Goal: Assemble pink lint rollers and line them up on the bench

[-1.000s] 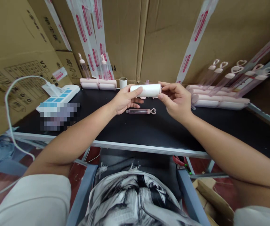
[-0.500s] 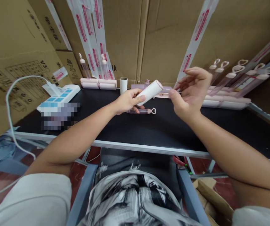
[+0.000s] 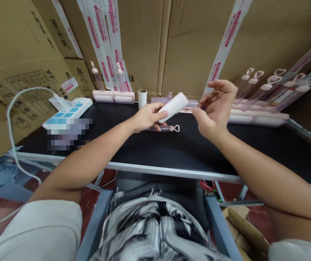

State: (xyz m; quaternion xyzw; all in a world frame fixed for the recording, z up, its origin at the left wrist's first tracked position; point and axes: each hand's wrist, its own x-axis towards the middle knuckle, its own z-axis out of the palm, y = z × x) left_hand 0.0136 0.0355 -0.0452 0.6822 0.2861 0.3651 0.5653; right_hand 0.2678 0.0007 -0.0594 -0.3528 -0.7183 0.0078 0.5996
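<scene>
My left hand (image 3: pixel 148 117) is wrapped around a white lint roller refill (image 3: pixel 175 106), which tilts up to the right and shows a pink rim at its far end. Below that hand lies a translucent pinkish handle (image 3: pixel 163 128) with a heart-shaped loop, partly covered by my fingers. My right hand (image 3: pixel 217 108) is raised just right of the refill, fingers bent and apart, touching nothing I can see. A hollow white roll (image 3: pixel 142 98) stands upright behind my left hand. Farther back, a pale purple plastic piece (image 3: pixel 158 99) is partly hidden by the refill.
Several lint rollers (image 3: pixel 261 117) with heart-loop handles rest at the right; two more (image 3: pixel 113 96) are at the back left. A white power strip (image 3: pixel 68 113) with a cable is on the left of the black table (image 3: pixel 171 156). Cardboard (image 3: pixel 144 43) walls the back.
My right hand has shifted slightly left and down, closer to the refill. My left hand and the refill have barely moved.
</scene>
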